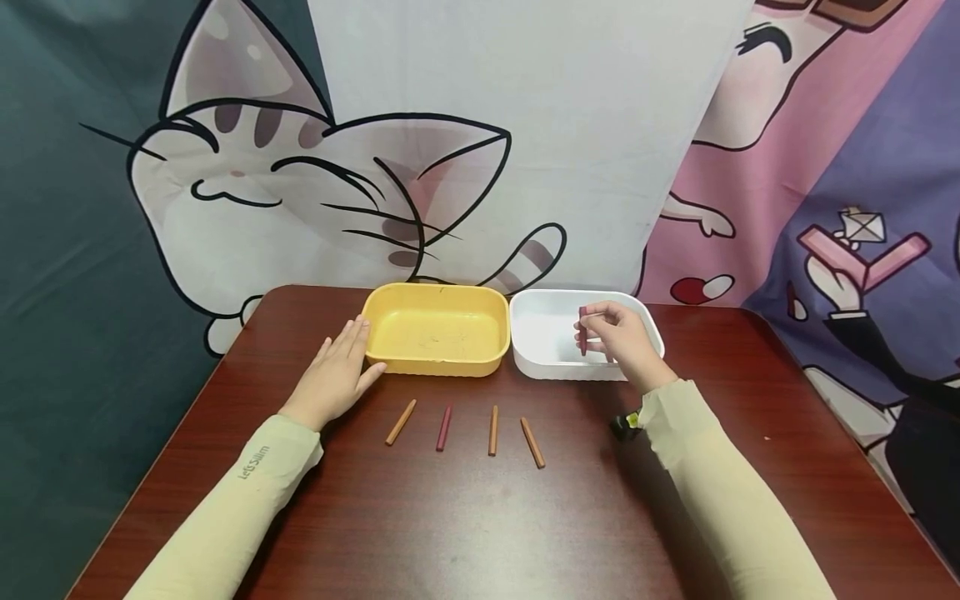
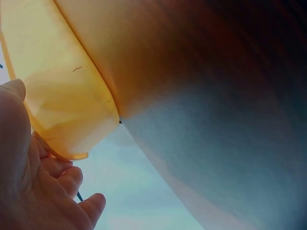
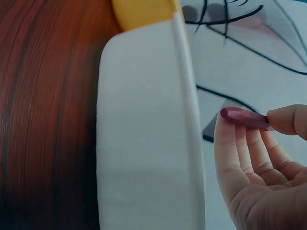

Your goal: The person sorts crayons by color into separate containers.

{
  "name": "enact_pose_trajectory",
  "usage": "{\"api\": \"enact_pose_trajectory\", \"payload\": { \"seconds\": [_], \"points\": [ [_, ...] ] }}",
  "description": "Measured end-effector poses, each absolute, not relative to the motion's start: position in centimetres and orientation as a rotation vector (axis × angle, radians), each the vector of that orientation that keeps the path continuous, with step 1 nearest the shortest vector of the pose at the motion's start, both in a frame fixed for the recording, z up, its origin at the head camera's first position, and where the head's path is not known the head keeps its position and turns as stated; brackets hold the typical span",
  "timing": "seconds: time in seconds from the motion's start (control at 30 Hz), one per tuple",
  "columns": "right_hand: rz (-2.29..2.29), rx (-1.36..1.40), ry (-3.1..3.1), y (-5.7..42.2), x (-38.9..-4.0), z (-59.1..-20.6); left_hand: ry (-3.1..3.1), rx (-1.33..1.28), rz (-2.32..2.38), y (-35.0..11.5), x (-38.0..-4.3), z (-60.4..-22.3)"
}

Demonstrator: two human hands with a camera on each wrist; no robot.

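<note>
My right hand pinches a dark red crayon between thumb and fingers, over the white bin. In the right wrist view the crayon lies across the fingertips, above the level of the bin's rim. My left hand touches the left end of the yellow bin, its fingers extended along the side and the thumb at the front corner. On the table in front of the bins lie a brown crayon, a red crayon, another brown crayon and a further brown one.
Both bins stand side by side at the back of the dark wooden table. A cloth printed with cartoon cats hangs right behind them. Beneath the right wrist, a small black object shows beside the sleeve.
</note>
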State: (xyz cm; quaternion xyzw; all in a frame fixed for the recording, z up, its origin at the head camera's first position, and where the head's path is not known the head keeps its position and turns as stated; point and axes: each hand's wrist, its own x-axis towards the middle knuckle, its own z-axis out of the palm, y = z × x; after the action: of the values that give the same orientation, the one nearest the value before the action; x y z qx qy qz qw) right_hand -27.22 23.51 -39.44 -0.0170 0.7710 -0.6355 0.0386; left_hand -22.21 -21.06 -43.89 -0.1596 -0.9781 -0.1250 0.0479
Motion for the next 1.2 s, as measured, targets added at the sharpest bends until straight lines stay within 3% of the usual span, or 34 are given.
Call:
{"api": "enact_pose_trajectory", "payload": {
  "seconds": [0.33, 0.53, 0.77, 1.2],
  "points": [
    [-1.812, 0.121, 2.416, 24.4, -30.2, -40.3, -2.991, -0.479, -0.382, -21.0, -22.3, -43.8],
    [-1.499, 0.195, 2.612, 24.7, -31.1, -41.0, -3.001, -0.475, -0.389, -21.1, -22.2, -43.7],
    [-1.061, 0.115, 2.873, 24.8, -31.6, -41.9, -3.002, -0.475, -0.393, -21.0, -22.1, -43.8],
    [-0.825, 0.056, 2.983, 24.4, -31.3, -41.9, -2.995, -0.486, -0.390, -21.1, -22.2, -43.7]
  ]
}}
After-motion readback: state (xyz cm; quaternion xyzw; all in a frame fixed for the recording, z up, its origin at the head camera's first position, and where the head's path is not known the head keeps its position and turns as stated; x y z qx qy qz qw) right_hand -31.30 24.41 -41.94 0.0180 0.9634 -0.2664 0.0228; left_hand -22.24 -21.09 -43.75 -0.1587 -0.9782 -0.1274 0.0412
